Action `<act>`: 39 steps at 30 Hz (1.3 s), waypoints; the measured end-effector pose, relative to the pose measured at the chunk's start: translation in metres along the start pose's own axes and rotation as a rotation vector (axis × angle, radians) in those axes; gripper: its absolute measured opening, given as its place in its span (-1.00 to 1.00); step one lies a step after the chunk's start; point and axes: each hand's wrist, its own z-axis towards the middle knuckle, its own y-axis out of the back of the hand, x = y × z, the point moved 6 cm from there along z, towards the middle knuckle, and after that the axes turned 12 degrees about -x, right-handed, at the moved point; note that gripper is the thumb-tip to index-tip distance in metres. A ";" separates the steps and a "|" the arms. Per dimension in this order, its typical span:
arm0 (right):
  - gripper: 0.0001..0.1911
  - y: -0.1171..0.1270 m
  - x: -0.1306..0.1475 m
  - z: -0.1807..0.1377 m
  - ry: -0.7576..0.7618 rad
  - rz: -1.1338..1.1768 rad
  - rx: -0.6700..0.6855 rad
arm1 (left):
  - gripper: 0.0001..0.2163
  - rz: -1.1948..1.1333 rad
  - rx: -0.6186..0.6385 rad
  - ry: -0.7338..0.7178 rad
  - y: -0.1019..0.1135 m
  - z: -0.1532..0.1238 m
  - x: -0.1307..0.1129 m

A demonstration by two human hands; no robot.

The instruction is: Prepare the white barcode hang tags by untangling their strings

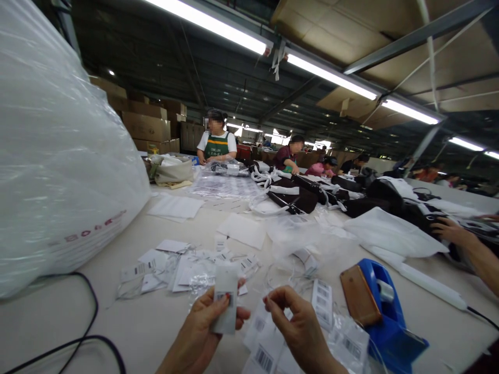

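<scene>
My left hand is closed on a small white barcode tag in a clear sleeve, held upright over the table. My right hand is beside it, fingers pinched together near the tag's right edge; what it holds, if anything, I cannot make out. More barcode tags lie under my hands, and several loose tags and clear sleeves are scattered further back on the white table.
A blue tape dispenser stands at the right, with a brown phone leaning on it. A big clear plastic sack fills the left. A black cable loops near the front. Another person's hand rests at right. Dark bags and seated workers are farther back.
</scene>
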 end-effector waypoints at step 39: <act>-0.73 -0.014 -0.030 -0.027 -0.538 0.658 -0.235 | -0.79 0.076 0.073 0.113 -0.014 -0.011 0.041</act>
